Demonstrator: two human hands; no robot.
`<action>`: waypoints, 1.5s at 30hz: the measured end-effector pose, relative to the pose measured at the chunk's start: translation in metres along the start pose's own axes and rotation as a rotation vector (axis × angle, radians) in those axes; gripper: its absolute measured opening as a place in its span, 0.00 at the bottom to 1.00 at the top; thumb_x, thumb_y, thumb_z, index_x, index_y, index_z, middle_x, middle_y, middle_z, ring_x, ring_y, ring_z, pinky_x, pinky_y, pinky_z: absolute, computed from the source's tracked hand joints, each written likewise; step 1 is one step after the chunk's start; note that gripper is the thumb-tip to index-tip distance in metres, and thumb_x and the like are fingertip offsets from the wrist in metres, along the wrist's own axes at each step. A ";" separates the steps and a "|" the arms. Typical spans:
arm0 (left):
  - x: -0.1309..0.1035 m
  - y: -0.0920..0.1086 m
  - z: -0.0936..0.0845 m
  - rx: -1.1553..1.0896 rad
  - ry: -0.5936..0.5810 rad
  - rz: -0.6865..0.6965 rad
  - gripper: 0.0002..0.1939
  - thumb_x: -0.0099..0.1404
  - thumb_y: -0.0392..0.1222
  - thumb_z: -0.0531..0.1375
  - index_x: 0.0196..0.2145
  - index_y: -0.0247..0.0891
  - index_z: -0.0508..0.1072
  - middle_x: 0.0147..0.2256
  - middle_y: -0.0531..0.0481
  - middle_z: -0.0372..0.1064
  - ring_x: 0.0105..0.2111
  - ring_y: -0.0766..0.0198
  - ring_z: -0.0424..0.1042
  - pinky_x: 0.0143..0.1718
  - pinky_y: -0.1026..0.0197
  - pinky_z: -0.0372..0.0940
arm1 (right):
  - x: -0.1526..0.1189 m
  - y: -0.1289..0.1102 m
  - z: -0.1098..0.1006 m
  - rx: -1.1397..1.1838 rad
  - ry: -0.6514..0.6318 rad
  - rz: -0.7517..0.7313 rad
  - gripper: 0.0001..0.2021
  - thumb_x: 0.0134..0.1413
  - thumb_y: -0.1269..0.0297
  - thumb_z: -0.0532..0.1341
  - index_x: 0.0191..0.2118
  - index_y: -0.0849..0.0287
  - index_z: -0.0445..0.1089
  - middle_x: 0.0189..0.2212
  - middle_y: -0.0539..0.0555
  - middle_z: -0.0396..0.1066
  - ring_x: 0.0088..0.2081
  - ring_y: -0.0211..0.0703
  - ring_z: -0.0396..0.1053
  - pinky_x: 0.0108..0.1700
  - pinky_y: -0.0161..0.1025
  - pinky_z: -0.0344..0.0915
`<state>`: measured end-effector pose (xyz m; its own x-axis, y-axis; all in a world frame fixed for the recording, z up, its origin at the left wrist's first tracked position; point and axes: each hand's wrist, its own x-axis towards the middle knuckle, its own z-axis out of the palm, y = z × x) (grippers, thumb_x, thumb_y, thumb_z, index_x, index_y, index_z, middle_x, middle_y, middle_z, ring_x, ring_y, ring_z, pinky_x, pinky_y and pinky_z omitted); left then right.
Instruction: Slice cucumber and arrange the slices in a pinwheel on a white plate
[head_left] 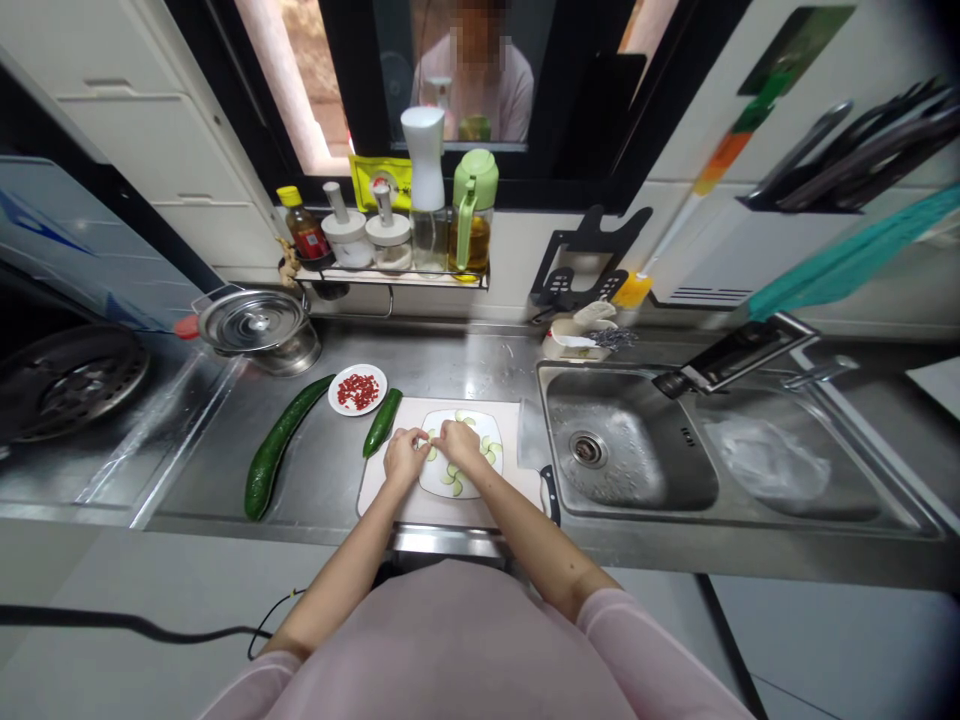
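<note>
A white square plate (448,420) sits on a pale cutting board (375,500), with thin pale-green cucumber slices (452,478) arranged in curved clusters on it. Over the plate's left side, my left hand (405,455) is closed, its fingertips pinched at a small cucumber slice (431,450). My right hand (459,443) is also closed, and its fingertips meet the left ones there; the fingers partly hide the slice. A cut piece of cucumber (382,422) lies at the board's left edge. Along the right edge rests a cleaver with a black handle (551,492).
A long whole cucumber (281,450) and a small plate of red bits (358,390) lie to the left. Behind them stands a lidded steel pot (259,330). A double sink (630,440) is on the right. Seasoning jars and an oil bottle (472,220) fill a rack.
</note>
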<state>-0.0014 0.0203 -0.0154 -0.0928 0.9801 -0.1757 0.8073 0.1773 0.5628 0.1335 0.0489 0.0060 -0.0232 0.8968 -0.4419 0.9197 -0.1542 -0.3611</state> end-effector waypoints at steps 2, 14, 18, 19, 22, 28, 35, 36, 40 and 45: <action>0.001 0.000 0.000 0.009 -0.009 0.001 0.08 0.59 0.42 0.62 0.37 0.44 0.77 0.34 0.50 0.65 0.35 0.65 0.67 0.35 0.65 0.58 | 0.000 -0.001 -0.001 0.001 -0.009 0.006 0.10 0.54 0.56 0.61 0.39 0.55 0.71 0.38 0.54 0.74 0.41 0.43 0.71 0.34 0.34 0.58; 0.002 0.002 -0.002 0.030 -0.033 -0.019 0.09 0.58 0.41 0.62 0.38 0.43 0.77 0.35 0.51 0.66 0.35 0.65 0.67 0.35 0.65 0.58 | -0.008 0.008 -0.014 0.057 0.055 0.028 0.08 0.54 0.60 0.60 0.38 0.56 0.72 0.38 0.54 0.74 0.39 0.42 0.70 0.32 0.33 0.56; 0.002 0.004 -0.003 0.043 -0.036 -0.025 0.09 0.57 0.41 0.61 0.37 0.43 0.77 0.35 0.51 0.66 0.35 0.64 0.67 0.34 0.65 0.58 | -0.010 0.013 -0.013 0.012 0.042 0.036 0.08 0.53 0.61 0.61 0.37 0.57 0.72 0.40 0.55 0.74 0.39 0.43 0.71 0.33 0.34 0.56; 0.002 0.004 -0.003 0.048 -0.039 -0.025 0.09 0.57 0.41 0.61 0.37 0.43 0.77 0.35 0.51 0.66 0.35 0.64 0.67 0.34 0.65 0.57 | -0.010 0.013 -0.012 0.004 0.037 0.040 0.08 0.53 0.61 0.61 0.38 0.57 0.72 0.39 0.56 0.74 0.39 0.43 0.71 0.33 0.34 0.57; 0.002 0.003 -0.002 0.063 -0.034 -0.020 0.09 0.57 0.41 0.62 0.37 0.44 0.77 0.35 0.51 0.66 0.35 0.64 0.67 0.34 0.64 0.57 | -0.010 0.012 -0.008 -0.005 0.036 0.050 0.08 0.53 0.61 0.61 0.39 0.57 0.72 0.38 0.56 0.74 0.39 0.42 0.71 0.35 0.34 0.57; 0.004 0.004 -0.003 0.082 -0.043 -0.029 0.08 0.57 0.42 0.62 0.36 0.43 0.76 0.35 0.50 0.67 0.34 0.64 0.67 0.33 0.64 0.57 | -0.012 0.013 -0.008 0.022 0.067 0.023 0.08 0.54 0.61 0.60 0.37 0.57 0.72 0.37 0.55 0.74 0.38 0.43 0.70 0.33 0.34 0.56; 0.003 0.007 -0.004 0.077 -0.046 -0.042 0.08 0.56 0.40 0.61 0.36 0.43 0.76 0.36 0.50 0.68 0.34 0.63 0.68 0.32 0.64 0.57 | -0.025 0.037 -0.018 0.224 0.211 -0.022 0.10 0.57 0.57 0.56 0.35 0.56 0.71 0.34 0.51 0.73 0.34 0.39 0.67 0.30 0.32 0.52; 0.003 0.007 -0.004 0.076 -0.047 -0.045 0.08 0.56 0.40 0.61 0.35 0.43 0.76 0.36 0.50 0.68 0.34 0.63 0.68 0.32 0.64 0.57 | -0.027 0.043 -0.020 0.255 0.234 -0.020 0.10 0.57 0.57 0.56 0.35 0.56 0.71 0.33 0.51 0.73 0.33 0.38 0.67 0.30 0.31 0.52; 0.002 0.007 -0.004 0.071 -0.042 -0.055 0.07 0.56 0.41 0.61 0.34 0.44 0.76 0.36 0.50 0.68 0.35 0.62 0.68 0.31 0.64 0.57 | -0.040 0.074 -0.025 0.355 0.343 -0.016 0.12 0.57 0.56 0.54 0.31 0.57 0.69 0.26 0.49 0.69 0.29 0.38 0.64 0.30 0.31 0.53; 0.000 0.008 -0.004 0.054 -0.023 -0.061 0.06 0.56 0.41 0.61 0.33 0.44 0.75 0.36 0.50 0.68 0.35 0.62 0.69 0.31 0.64 0.57 | -0.057 0.108 -0.026 0.454 0.461 -0.020 0.14 0.54 0.53 0.54 0.25 0.57 0.65 0.20 0.47 0.63 0.25 0.37 0.60 0.29 0.32 0.53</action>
<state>0.0032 0.0223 -0.0077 -0.1300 0.9652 -0.2268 0.8306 0.2309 0.5067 0.2439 -0.0079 0.0131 0.2254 0.9718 -0.0698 0.6610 -0.2051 -0.7219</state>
